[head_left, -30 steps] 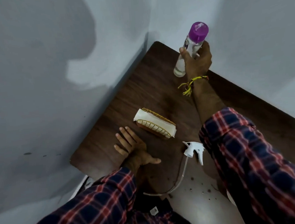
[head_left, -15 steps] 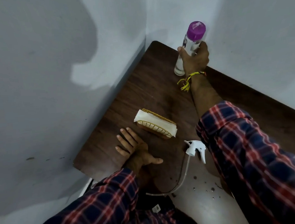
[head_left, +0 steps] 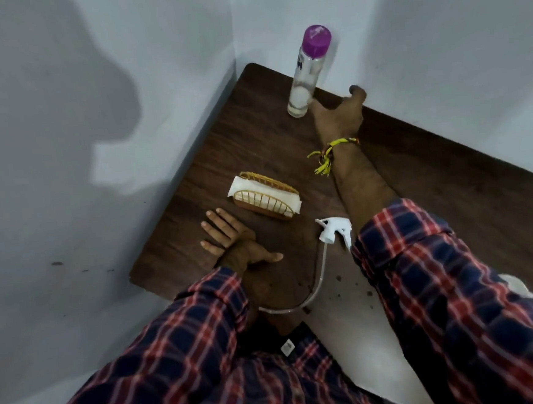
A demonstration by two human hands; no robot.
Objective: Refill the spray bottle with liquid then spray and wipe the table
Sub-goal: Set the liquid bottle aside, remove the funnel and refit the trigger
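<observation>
Clear bottle (head_left: 305,80) with purple cap (head_left: 317,41) upright in the far corner of the dark wooden surface (head_left: 449,193), right hand (head_left: 338,113) just beside its base, fingers loosely spread and holding nothing. White trigger sprayer head (head_left: 333,231) lying apart near the front edge, its tube (head_left: 313,290) curving back toward the body, partly hidden by the right plaid sleeve (head_left: 440,283). Left hand (head_left: 236,245) flat, fingers spread wide, beside a wire napkin holder (head_left: 264,195) mid-surface.
</observation>
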